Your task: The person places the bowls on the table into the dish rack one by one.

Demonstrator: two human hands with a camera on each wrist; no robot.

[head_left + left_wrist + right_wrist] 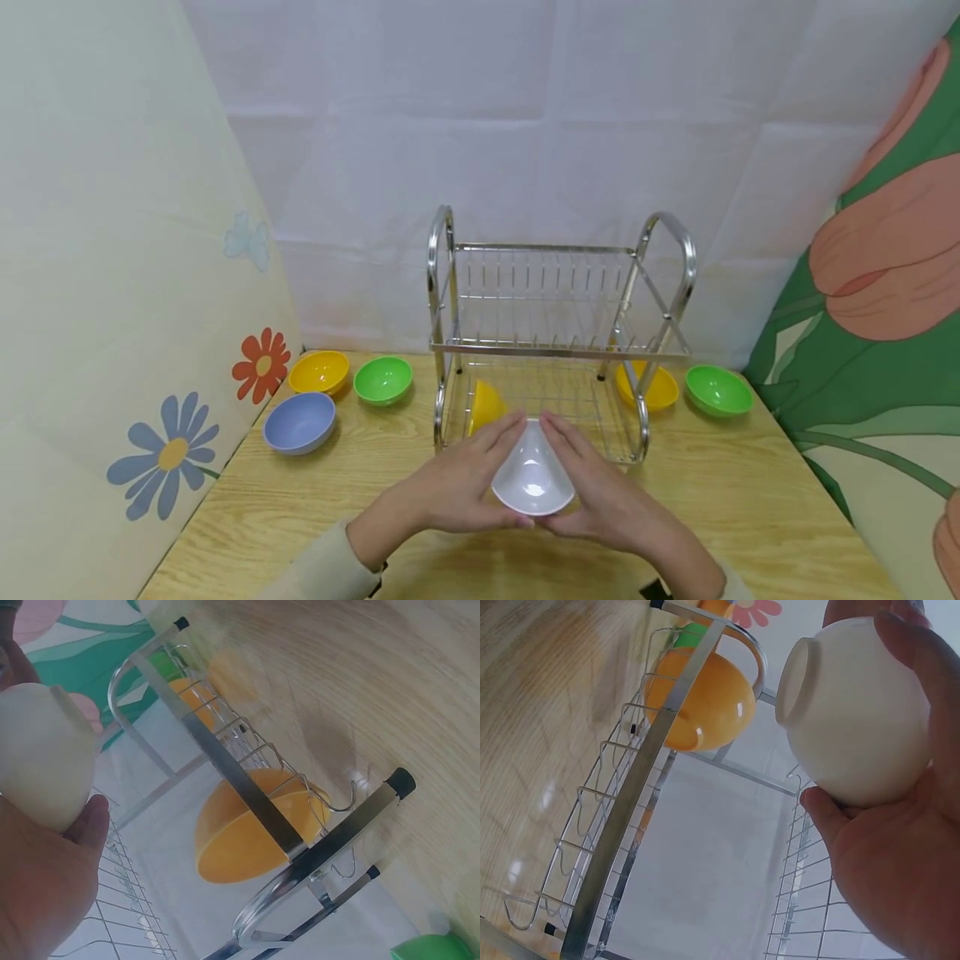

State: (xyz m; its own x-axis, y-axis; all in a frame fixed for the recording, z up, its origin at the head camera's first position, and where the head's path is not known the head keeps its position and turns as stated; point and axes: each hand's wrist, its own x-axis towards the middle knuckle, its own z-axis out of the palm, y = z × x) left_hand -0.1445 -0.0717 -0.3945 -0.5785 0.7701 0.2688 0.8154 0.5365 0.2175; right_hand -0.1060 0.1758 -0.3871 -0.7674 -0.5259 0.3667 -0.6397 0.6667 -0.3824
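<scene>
- Left hand (461, 487) and right hand (606, 496) both grasping the white bowl (534, 479), mouth facing me.
- It's in front of the rack (562, 352), so not placed yet, I'd say.
- Yellow bowl (487, 406) is on edge in the lower tier: one done, imo.
- Blue bowl (299, 423), two green bowls (383, 381), two other yellow bowls (319, 372) on the tabletop (750, 508), probably left.
</scene>
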